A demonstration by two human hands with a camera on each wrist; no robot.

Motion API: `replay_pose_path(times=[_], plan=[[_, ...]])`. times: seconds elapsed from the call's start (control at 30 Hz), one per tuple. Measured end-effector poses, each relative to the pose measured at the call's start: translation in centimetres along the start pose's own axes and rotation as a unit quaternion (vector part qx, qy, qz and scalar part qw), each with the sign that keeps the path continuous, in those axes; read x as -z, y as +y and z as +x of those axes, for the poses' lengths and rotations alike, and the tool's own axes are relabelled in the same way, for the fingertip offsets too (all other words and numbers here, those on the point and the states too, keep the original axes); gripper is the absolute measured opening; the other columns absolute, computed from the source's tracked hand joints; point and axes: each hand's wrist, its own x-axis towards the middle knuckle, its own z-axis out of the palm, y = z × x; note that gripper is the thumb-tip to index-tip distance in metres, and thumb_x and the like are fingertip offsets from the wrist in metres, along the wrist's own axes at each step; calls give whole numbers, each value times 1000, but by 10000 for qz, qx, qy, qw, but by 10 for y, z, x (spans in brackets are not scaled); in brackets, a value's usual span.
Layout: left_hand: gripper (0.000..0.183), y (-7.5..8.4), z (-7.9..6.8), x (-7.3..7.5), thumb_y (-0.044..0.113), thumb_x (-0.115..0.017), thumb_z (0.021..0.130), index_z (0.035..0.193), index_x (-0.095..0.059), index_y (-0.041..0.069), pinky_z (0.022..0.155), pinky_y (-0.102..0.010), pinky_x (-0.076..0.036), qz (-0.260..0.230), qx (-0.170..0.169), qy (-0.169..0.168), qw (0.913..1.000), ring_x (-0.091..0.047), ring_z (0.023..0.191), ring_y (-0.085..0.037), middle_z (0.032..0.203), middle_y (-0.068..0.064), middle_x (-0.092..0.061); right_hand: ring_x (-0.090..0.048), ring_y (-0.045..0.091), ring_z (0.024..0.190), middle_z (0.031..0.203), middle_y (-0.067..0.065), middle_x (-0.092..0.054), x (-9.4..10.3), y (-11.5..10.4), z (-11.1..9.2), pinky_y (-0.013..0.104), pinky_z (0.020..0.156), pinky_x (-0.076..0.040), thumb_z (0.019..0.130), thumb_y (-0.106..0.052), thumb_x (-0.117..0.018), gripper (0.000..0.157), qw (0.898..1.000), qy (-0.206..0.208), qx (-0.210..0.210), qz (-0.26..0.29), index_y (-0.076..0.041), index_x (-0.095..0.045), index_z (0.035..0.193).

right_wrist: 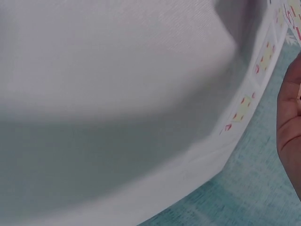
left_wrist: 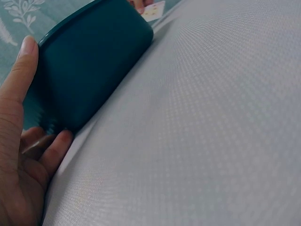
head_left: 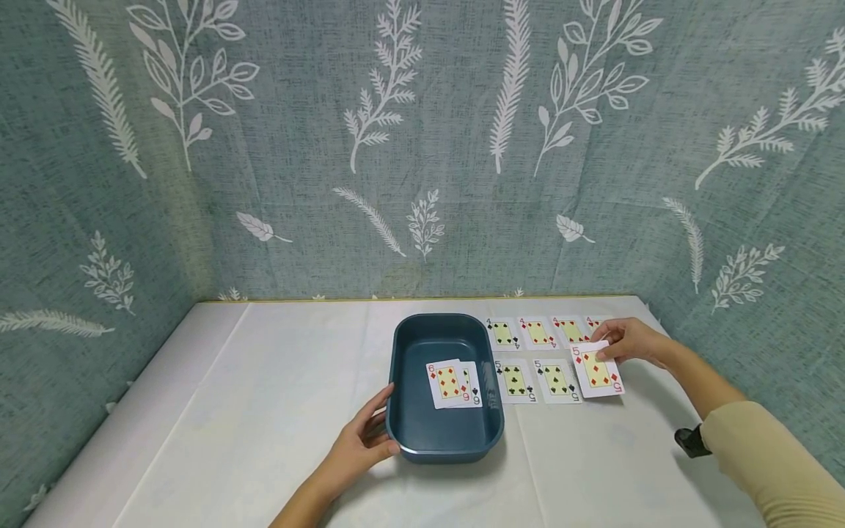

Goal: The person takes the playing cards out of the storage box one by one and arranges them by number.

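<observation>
My right hand (head_left: 630, 341) pinches a five of diamonds playing card (head_left: 596, 370) at its upper right, just right of a five of spades (head_left: 557, 381). In the right wrist view, part of this hand (right_wrist: 289, 117) shows at the right edge. My left hand (head_left: 359, 440) holds the near left corner of a dark blue plastic bin (head_left: 429, 456), its thumb by the rim and its fingers along the side. Inside the bin, a six of diamonds (head_left: 447, 383) overlaps a black six (head_left: 474, 381).
Behind the fives runs a row of several fours (head_left: 538, 334), the rightmost partly hidden by my right hand. A five of clubs (head_left: 515, 381) lies beside the bin. White cloth (head_left: 264, 411) covers the table, and patterned fabric (head_left: 422, 147) stands around its back and sides.
</observation>
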Motion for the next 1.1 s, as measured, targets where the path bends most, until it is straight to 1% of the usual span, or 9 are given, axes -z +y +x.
replay_pose_path(times=[0.2, 0.47, 0.57, 0.87, 1.1], plan=[[76, 2, 0, 0, 13, -72, 84, 148, -30, 12, 95, -29, -49, 11, 18, 19, 10000, -43, 128, -42, 152, -18, -28, -61, 13, 72, 78, 1, -60, -2, 5, 0, 29, 62, -56, 79, -8, -75, 32, 9998, 61, -125, -106, 6, -59, 104], [76, 3, 0, 0, 14, -72, 84, 148, -31, 15, 95, -28, -49, -53, 187, 10, 9998, -41, 130, -42, 153, -17, -28, -56, 12, 63, 69, 0, -53, -12, 8, 2, 26, 57, -54, 78, -3, -75, 32, 9992, 158, -63, -357, 10, -58, 101], [76, 3, -1, 0, 14, -71, 84, 148, -30, 15, 96, -28, -49, -58, 208, -12, 9998, -41, 130, -41, 153, -18, -27, -55, 12, 62, 69, 0, -53, -14, 8, 3, 26, 56, -53, 77, -2, -75, 30, 9986, 191, -73, -485, 9, -58, 100], [76, 2, -1, 0, 15, -71, 84, 148, -31, 15, 94, -28, -50, -18, 102, 3, 9999, -42, 129, -42, 153, -18, -27, -49, 13, 60, 67, 1, -48, -16, 13, 6, 25, 53, -49, 76, -2, -76, 27, 9949, 335, -139, -944, 6, -60, 97], [76, 2, 0, -1, 14, -71, 84, 148, -31, 15, 94, -28, -50, 16, 154, 52, 9999, -43, 129, -41, 153, -16, -28, -47, 13, 58, 67, 1, -46, -20, 13, 7, 25, 51, -47, 75, 1, -75, 25, 9920, 382, -214, -1184, 4, -59, 94]])
